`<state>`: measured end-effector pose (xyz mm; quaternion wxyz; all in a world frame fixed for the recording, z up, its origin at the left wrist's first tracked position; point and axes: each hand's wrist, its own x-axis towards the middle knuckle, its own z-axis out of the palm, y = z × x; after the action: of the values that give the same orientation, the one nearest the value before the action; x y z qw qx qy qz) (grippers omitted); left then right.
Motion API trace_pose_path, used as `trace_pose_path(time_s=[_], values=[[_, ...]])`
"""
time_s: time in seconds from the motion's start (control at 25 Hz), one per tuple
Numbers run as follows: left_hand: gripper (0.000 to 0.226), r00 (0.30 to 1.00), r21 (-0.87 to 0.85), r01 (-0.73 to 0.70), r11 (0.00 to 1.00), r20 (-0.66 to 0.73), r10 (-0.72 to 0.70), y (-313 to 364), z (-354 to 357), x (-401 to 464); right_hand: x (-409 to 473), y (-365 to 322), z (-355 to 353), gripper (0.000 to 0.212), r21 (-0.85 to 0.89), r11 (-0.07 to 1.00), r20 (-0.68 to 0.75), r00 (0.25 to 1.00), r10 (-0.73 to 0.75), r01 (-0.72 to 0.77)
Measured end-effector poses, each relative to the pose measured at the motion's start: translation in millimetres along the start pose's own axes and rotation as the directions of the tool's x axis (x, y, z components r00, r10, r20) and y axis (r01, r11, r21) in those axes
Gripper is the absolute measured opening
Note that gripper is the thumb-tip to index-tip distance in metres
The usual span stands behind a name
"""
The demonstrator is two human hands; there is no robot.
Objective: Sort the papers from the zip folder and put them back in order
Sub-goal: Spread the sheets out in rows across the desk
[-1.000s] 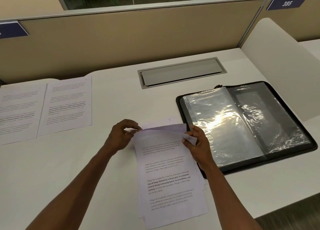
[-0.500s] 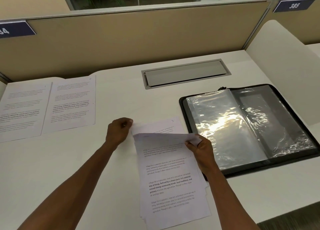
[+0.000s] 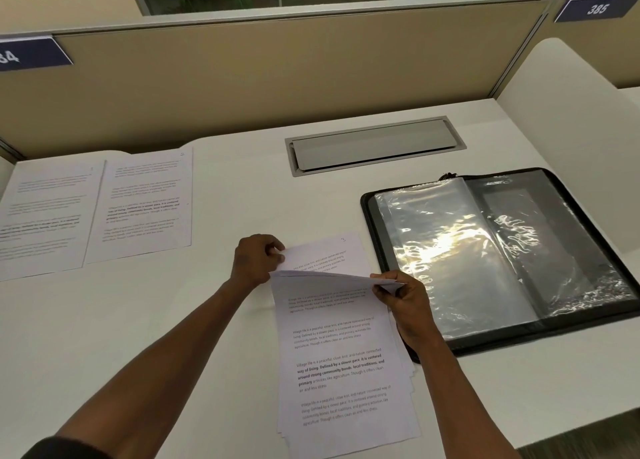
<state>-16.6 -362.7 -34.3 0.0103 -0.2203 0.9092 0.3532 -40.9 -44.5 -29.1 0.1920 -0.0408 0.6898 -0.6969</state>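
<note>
A stack of printed papers [image 3: 343, 372] lies on the white desk in front of me. My right hand [image 3: 403, 303] pinches the top right corner of the upper sheets and lifts them. Beneath, a lower sheet [image 3: 329, 254] shows a handwritten 3 at its corner. My left hand [image 3: 256, 259] pinches that sheet's top left corner. The black zip folder [image 3: 502, 254] lies open to the right, its clear plastic sleeves glaring. Two printed sheets [image 3: 93, 209] lie side by side at the desk's far left.
A grey cable hatch [image 3: 374, 145] is set into the desk at the back. A beige partition [image 3: 277, 78] closes the far side, a white divider [image 3: 568, 140] the right. The desk's front edge runs close below the stack.
My right hand has raised the upper sheets higher, and the lower sheet has slid further out toward the back, baring its corner number. The view has shifted slightly.
</note>
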Motion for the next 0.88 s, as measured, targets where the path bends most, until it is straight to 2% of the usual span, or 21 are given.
trace_pose_path(time_s=[0.12,0.24,0.4,0.48,0.72,0.88], values=[[0.01,0.997,-0.024,-0.073,0.997,-0.015,0.073,7,-3,-6,1,0,0,0.035,0.019,1.0,-0.013,1.0,0.009,-0.009],[0.014,0.985,-0.033,-0.163,0.986,-0.067,0.161,7,-7,-12,2,0,2,0.026,0.098,0.994,-0.036,0.998,0.052,-0.048],[0.018,0.945,0.125,-0.288,0.949,-0.124,0.303,16,-12,-20,2,0,4,0.027,0.099,0.994,-0.07,0.996,0.063,-0.056],[0.012,0.917,0.119,-0.344,0.931,-0.173,0.36,21,-14,-21,1,-1,4,0.027,0.096,0.994,-0.078,0.995,0.061,-0.054],[0.012,0.929,-0.046,-0.317,0.947,-0.22,0.299,30,-17,-23,0,-3,4,0.029,0.117,0.991,-0.095,0.992,0.08,-0.069],[0.013,0.877,0.041,-0.39,0.92,-0.289,0.384,40,-31,-26,4,-2,5,0.029,0.086,0.993,-0.118,0.989,0.092,-0.082]])
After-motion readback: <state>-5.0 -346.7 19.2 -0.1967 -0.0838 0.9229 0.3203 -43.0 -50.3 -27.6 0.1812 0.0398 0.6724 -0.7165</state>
